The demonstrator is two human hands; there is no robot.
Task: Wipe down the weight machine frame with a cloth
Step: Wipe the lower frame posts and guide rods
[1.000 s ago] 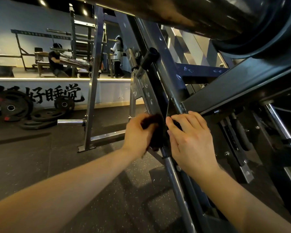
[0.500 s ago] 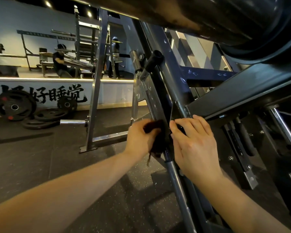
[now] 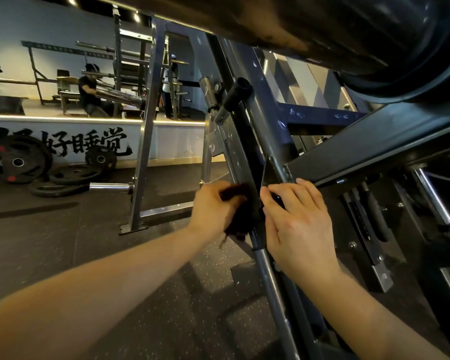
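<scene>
Two hands meet at the slanted frame bar (image 3: 244, 152): your left hand (image 3: 213, 206) grips the dark cloth (image 3: 240, 214) against the bar, while your right hand (image 3: 299, 222) rests nearly flat, fingers extended. Background wall lettering (image 3: 99, 142) reads "好睡觉", beside weight plates (image 3: 18, 162).

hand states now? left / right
Left hand: grips the dark cloth against the frame bar.
Right hand: open, fingers on the frame bar.

A: Count? Two hands: left hand (image 3: 213, 206), right hand (image 3: 298, 224). One cloth (image 3: 240, 211).
B: Weight plates (image 3: 17, 162)?
A: Four: two leaning on the wall, two flat on the floor. Two people (image 3: 89, 89) behind.
</scene>
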